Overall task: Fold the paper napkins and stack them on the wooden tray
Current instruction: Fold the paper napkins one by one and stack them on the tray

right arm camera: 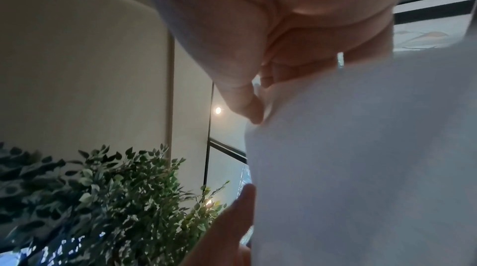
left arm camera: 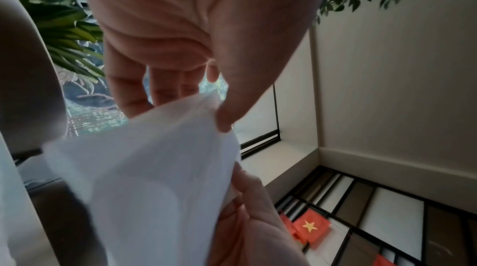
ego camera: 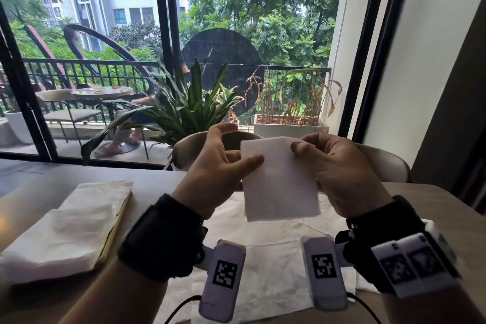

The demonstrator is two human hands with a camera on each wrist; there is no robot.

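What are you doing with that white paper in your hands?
A person is holding a white paper napkin up above the table, the left hand pinching its left edge and the right hand its right. More napkins lie flat underneath, and a pile already sits to the left.

wooden tray (ego camera: 111, 238) mostly hidden under napkins, held napkin (right arm camera: 361, 158) blurred at right wrist, fingertips behind it unseen

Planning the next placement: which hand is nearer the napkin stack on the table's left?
Left. The left hand is beside the napkin stack; the right hand is farther right.
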